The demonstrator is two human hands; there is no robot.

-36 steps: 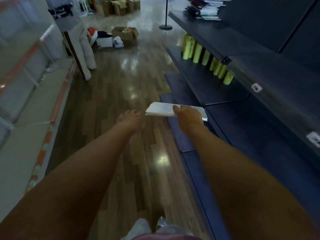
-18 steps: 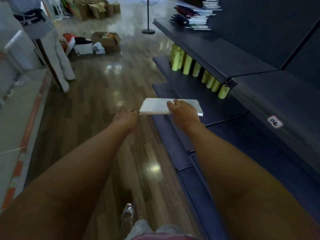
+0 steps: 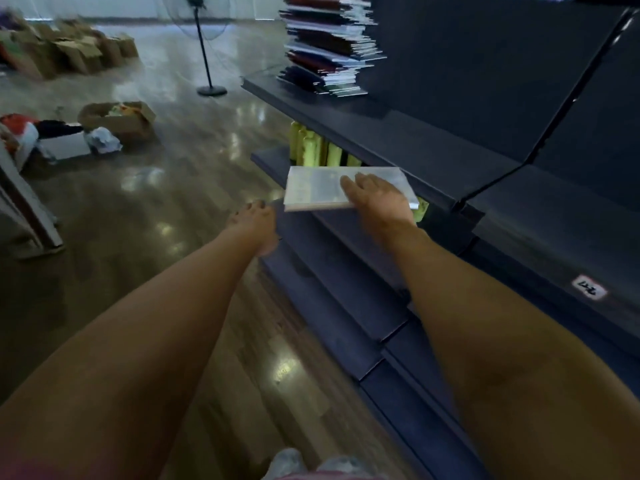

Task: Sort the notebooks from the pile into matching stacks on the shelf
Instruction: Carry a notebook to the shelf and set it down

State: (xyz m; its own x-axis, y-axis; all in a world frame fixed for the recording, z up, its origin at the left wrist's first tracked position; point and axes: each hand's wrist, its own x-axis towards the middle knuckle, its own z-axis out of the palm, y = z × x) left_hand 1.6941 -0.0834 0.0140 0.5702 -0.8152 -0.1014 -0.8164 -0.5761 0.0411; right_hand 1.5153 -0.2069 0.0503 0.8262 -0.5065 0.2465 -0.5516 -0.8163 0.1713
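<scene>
The scene is dimly lit, and the shelf (image 3: 450,147) is left dark. Daylight is admitted from the far end of the room, and bright glare patches are thrown on the glossy floor (image 3: 156,188). Motion blur is seen on the boxes (image 3: 69,53) and stacked notebooks (image 3: 329,46). Straight lines are bent near the edges by the wide-angle lens.

The notebook (image 3: 322,187) under the right hand's fingers (image 3: 349,181) has a pale, smooth, slightly glossy cover. Beyond the fingers, the shelf (image 3: 398,147) looks like dark matt painted metal. Left of the fingers, the wood-plank floor (image 3: 166,188) shines glossy. The boxes (image 3: 121,119) far beyond are dull brown cardboard.
</scene>
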